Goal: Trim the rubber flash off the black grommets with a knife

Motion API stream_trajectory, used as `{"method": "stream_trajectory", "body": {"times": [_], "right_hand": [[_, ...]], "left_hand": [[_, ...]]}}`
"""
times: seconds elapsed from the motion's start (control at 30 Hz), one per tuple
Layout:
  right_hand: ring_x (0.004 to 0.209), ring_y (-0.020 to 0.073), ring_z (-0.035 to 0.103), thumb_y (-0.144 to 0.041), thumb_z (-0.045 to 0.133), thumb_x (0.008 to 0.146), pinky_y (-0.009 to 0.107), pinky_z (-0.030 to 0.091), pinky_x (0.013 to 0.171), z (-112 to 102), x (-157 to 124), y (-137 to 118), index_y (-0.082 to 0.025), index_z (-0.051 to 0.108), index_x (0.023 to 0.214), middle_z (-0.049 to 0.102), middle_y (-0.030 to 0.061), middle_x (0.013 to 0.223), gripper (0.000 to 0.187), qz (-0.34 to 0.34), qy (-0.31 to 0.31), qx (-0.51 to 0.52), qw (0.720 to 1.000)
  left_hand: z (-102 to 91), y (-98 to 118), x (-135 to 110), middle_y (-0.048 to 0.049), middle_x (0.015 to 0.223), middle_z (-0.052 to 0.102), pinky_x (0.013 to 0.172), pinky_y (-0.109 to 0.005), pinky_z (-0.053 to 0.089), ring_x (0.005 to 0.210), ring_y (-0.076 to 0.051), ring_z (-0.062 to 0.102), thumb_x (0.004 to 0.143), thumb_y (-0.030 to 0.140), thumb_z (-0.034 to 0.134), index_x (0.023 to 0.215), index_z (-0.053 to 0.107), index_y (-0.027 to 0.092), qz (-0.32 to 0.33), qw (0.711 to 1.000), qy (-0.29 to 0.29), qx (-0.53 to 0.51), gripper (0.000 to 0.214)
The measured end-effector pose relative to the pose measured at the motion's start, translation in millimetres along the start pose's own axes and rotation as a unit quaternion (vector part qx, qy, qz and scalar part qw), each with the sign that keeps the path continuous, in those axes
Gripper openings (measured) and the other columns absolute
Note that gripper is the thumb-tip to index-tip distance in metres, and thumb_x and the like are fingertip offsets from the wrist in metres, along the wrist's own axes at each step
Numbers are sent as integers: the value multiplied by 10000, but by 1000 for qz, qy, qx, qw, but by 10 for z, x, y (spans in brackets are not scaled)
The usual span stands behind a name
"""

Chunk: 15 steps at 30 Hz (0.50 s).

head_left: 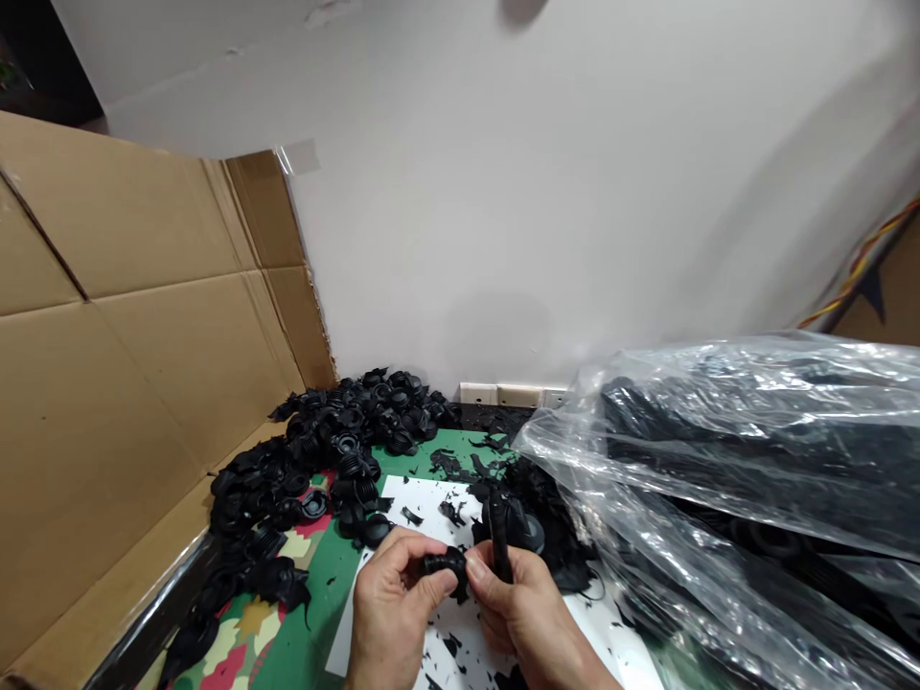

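Note:
My left hand (392, 599) is closed, with thumb and fingers pinching a small black ribbed rubber part (447, 565) that looks like a bellows boot. Close against its right end is my right hand (518, 599), thumb and forefinger pressed together at the part's edge. A slim black stick-like tool (498, 532) stands up out of the right hand; its working end is hidden. Both hands are over a white sheet (413, 494) strewn with black rubber scraps. Many similar black rubber parts (352, 446) lie heaped to the left and behind.
Cardboard (144, 364) walls the left side, against a white wall (503, 192). At right lies a clear plastic bag (719, 460) of black parts, beside a dark heap of trimmings (557, 527). A green mat (323, 594) lies beneath the sheet.

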State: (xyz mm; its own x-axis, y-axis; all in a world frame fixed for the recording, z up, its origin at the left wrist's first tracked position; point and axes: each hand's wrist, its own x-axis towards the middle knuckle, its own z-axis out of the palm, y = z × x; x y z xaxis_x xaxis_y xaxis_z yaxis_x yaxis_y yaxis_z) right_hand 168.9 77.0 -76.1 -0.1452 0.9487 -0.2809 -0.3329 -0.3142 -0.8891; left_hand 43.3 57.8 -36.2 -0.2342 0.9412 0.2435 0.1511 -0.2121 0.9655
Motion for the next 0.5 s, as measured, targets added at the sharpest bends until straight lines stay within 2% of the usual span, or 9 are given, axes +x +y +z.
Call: {"method": "stream_trajectory", "body": {"times": [0.13, 0.23, 0.3, 0.4, 0.5], "right_hand": [[387, 58, 264, -549, 755, 557, 220, 225, 407, 0, -37, -98, -164, 569, 609, 367, -91, 442, 430, -16, -1, -26, 1000], [409, 80, 298, -583, 703, 621, 232, 250, 430, -38, -109, -280, -153, 639, 706, 393, -76, 459, 444, -79, 29, -69, 994], [468, 117, 391, -599, 674, 654, 244, 310, 479, -78, -167, -419, -156, 667, 791, 446, -53, 490, 463, -129, 58, -70, 988], [614, 183, 513, -628, 642, 679, 275, 388, 567, -127, -240, -574, -175, 699, 808, 562, 11, 607, 475, -166, 66, -76, 981], [776, 226, 559, -644, 569, 742, 305, 427, 672, -135, -282, -630, -201, 729, 820, 650, 64, 805, 477, -223, 62, -137, 963]], "left_hand": [[-33, 5, 4, -7, 650, 623, 527, -229, 464, 590, -163, 569, 592, 154, 718, 644, 740, 190, 3, 1000, 1, 21, 68], [-64, -2, 14, -3, 647, 608, 518, -239, 461, 568, -160, 557, 603, 169, 712, 647, 732, 186, -6, 999, 5, 31, 52], [-82, -14, 14, -3, 657, 609, 535, -244, 463, 585, -165, 560, 603, 167, 714, 654, 730, 187, -4, 999, 10, 42, 58], [-102, -38, 3, -8, 683, 621, 559, -248, 462, 616, -173, 568, 609, 168, 715, 672, 729, 194, 9, 998, 12, 54, 69], [-112, -51, -10, -15, 710, 633, 587, -252, 464, 668, -188, 584, 631, 173, 707, 693, 729, 203, 27, 997, 5, 66, 72]]}}
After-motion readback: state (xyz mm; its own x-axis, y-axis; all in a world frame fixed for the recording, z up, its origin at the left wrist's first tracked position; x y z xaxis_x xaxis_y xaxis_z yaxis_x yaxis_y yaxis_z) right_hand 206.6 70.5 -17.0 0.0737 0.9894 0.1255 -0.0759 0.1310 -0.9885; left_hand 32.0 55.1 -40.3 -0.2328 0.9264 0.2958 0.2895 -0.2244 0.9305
